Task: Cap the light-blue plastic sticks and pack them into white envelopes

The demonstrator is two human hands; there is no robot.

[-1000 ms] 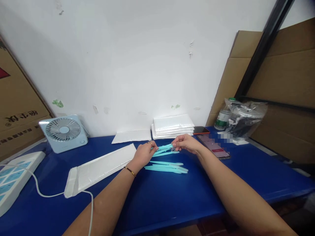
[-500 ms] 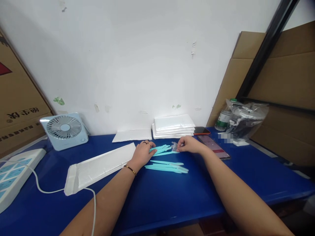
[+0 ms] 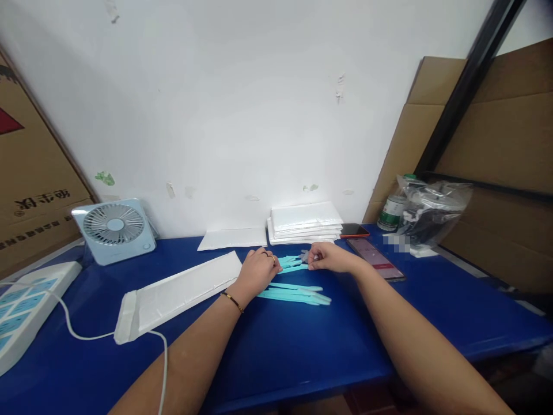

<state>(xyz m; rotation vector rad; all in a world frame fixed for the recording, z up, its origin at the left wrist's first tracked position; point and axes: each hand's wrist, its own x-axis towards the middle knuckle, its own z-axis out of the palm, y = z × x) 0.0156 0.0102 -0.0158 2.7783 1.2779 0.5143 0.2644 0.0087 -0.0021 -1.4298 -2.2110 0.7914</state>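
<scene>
My left hand is closed over the left end of a bunch of slim turquoise sticks, its thumb and fingertips pinched together at them. Opposite it, my right hand pinches the right end of the lowest stick in that bunch. Small translucent grey pieces lie just left of the right fingers. Closer to me is a second group of turquoise sticks with pale tips, resembling eyebrow razors, its left ends partly covered by my left hand. A white padded envelope lies left of my left hand.
White padded envelopes are stacked against the wall, beside a flat one. Two phones lie to the right, near a bottle and a plastic bag. At left stand a fan and a power strip with a white cable.
My left hand has shifted right along the upper bunch, and its fingers have closed together. The right hand has moved very slightly left. The nearer group of sticks lies where it was.
</scene>
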